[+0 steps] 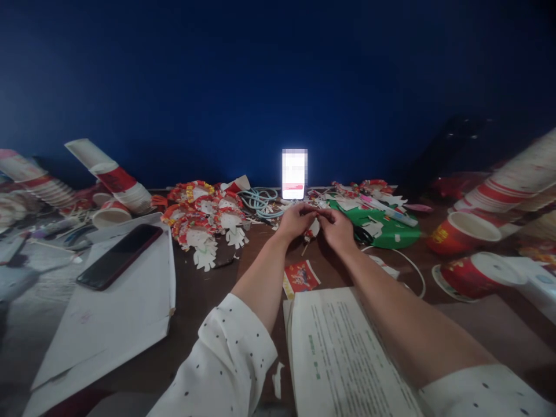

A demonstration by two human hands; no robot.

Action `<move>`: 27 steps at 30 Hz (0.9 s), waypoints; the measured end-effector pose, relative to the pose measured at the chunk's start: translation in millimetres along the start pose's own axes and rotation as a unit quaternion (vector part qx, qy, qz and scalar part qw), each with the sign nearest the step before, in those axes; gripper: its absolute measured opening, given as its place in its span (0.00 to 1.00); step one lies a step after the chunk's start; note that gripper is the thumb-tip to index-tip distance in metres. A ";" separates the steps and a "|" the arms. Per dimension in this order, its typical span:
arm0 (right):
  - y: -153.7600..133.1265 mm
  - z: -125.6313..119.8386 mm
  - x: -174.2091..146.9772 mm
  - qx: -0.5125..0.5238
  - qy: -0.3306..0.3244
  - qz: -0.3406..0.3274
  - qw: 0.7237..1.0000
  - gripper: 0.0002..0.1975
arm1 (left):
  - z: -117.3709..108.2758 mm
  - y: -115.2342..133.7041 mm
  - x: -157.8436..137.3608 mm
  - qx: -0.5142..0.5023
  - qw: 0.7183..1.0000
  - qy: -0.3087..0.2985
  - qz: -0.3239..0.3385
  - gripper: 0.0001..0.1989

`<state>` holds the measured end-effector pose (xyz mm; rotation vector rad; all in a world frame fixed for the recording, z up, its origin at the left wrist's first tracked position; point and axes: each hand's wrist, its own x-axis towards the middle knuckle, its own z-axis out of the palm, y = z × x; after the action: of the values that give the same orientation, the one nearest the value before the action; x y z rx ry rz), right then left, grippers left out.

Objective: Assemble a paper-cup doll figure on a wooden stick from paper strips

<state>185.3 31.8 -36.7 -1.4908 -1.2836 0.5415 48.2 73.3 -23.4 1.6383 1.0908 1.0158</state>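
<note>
My left hand [297, 221] and my right hand [337, 229] meet over the table, fingertips pinched close together. Between them is a small red and white paper piece [311, 233], its lower part hanging below the fingers; the rest is hidden. Below the hands lies a red printed card [301, 278]. Just behind them a lit phone [293, 175] stands upright against the blue wall. Near my right hand are dark-handled scissors [362, 235] on a green sheet [402, 236].
Left of my hands is a heap of red and white paper crafts [204, 217] beside a pale blue cable [260, 201]. A dark phone [119, 256] rests on white paper [117, 324]. An open book [343, 347] lies in front. Red paper cups [464, 233] stand at right.
</note>
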 end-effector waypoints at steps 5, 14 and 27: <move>4.6 1.8 1.4 0.014 0.011 -0.003 1.000 0.13 | 0.1 -1.1 -0.1 0.014 1.000 -0.011 0.010 0.09; 9.1 2.9 1.3 0.023 -0.011 -0.018 1.000 0.15 | -0.8 2.2 -1.1 0.027 1.000 -0.008 -0.009 0.09; -0.8 -1.1 -1.3 -0.035 0.002 0.004 0.999 0.13 | 0.8 7.5 -3.9 -0.012 0.999 -0.030 -0.034 0.10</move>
<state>185.5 30.1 -36.0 -1.5554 -1.3051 0.5029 49.5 67.8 -17.1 1.5920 1.0830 0.9254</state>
